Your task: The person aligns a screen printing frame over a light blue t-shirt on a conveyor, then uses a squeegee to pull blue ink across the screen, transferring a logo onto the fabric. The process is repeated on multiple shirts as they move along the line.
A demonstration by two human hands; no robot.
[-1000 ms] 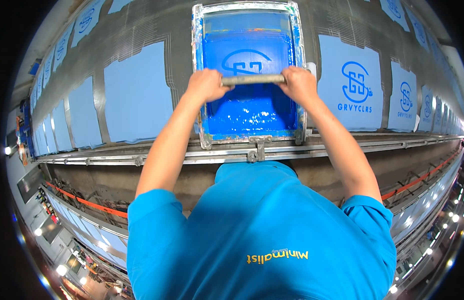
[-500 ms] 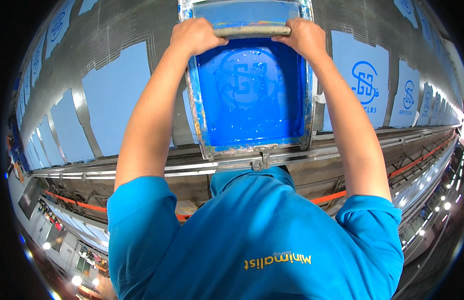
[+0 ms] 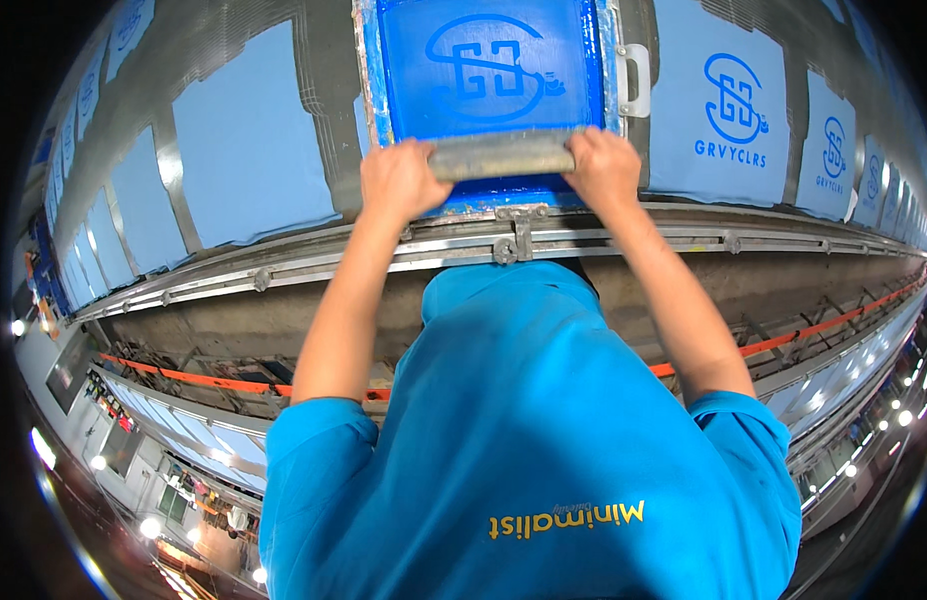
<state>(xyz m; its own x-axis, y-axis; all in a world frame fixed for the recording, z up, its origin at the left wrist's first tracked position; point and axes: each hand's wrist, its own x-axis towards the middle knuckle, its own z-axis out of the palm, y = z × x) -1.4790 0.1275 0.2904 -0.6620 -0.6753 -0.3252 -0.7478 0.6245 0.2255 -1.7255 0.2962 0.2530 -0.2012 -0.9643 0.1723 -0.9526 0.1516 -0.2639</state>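
Observation:
Both my hands grip a long squeegee [image 3: 502, 155] by its worn, pale handle. My left hand [image 3: 402, 182] is closed round its left end, and my right hand [image 3: 604, 170] round its right end. The squeegee lies across the near end of a screen printing frame [image 3: 374, 75]. Inside the frame, the blue mesh [image 3: 409, 100] shows a round line design, wiped fairly clean above the squeegee. Wet blue ink [image 3: 504, 187] lies along the near edge, below the handle. The squeegee's blade is hidden beneath the handle.
Light blue fabric pieces [image 3: 249, 140] lie along the dark table at left. To the right, a printed blue piece [image 3: 722, 110] and several more stretch away. A white side handle [image 3: 638, 80] juts from the frame. A metal rail [image 3: 664, 238] runs along the table's near edge.
My hands have drawn the squeegee toward me, from the frame's far part to its near end. The thick wet ink over the design has been swept off, leaving the pattern plainer.

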